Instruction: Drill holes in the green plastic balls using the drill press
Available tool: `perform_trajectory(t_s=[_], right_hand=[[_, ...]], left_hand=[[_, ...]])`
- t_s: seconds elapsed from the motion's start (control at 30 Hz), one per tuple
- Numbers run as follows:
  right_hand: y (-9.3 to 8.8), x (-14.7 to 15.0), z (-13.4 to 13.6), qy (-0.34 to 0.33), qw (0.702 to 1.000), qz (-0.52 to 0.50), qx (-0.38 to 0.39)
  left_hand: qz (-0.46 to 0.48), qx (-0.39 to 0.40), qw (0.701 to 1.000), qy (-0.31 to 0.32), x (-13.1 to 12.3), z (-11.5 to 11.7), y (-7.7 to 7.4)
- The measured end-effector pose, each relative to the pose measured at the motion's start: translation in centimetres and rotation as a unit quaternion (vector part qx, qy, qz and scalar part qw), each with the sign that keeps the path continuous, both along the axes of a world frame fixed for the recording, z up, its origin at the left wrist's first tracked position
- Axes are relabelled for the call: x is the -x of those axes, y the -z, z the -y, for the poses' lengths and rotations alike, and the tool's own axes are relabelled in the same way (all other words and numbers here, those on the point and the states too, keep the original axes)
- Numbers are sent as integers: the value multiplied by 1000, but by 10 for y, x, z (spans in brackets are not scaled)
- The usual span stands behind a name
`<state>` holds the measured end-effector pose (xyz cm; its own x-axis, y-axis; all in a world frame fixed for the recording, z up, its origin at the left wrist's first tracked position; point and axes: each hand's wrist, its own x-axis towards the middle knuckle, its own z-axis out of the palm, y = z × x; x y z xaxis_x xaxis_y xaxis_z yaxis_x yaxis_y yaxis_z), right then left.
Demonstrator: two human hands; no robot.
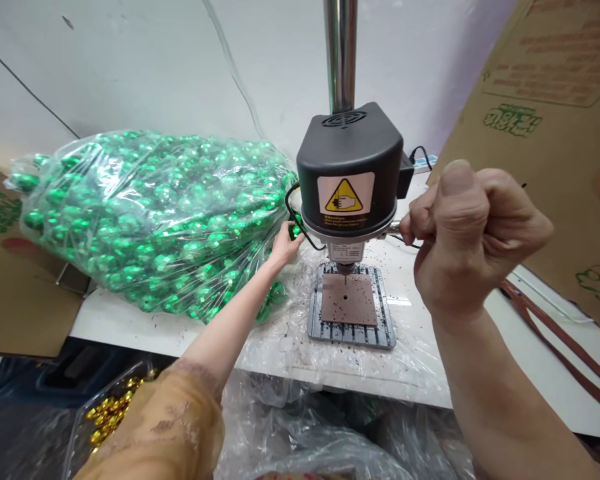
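Observation:
A small black bench drill [350, 177] on a steel column stands over a grey slotted base plate [351, 307] with a brown pad. My right hand [467, 237] is closed in a fist round the drill's feed lever at the machine's right side. My left hand [285, 245] reaches to the mouth of a big clear plastic bag of shiny green balls [150, 220] and pinches one green ball [294, 231] just left of the drill head.
The white table [130, 323] carries loose plastic film and dark drill chips. Cardboard boxes [555, 133] lean at the right, another at the left. A brown strap [555, 333] lies on the right. Below the table sit gold balls [107, 410] in a bag.

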<state>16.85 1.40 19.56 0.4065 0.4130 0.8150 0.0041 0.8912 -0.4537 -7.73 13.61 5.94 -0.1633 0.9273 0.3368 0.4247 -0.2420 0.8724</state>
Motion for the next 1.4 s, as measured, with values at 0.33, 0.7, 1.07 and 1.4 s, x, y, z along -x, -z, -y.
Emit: perform_trajectory(t_s=[0.33, 0.7, 1.07, 1.4], right_hand=[[-2, 2, 0, 13, 1000, -12, 20], [0, 1, -1, -4, 1000, -3, 27], [-1, 1, -2, 5, 1000, 16, 6], [-6, 1, -2, 9, 999, 23, 20]], left_hand=[[271, 158, 944, 103, -16, 146, 0], [192, 130, 962, 147, -50, 135, 34], [77, 102, 981, 148, -61, 135, 33], [46, 78, 991, 102, -69, 138, 45]])
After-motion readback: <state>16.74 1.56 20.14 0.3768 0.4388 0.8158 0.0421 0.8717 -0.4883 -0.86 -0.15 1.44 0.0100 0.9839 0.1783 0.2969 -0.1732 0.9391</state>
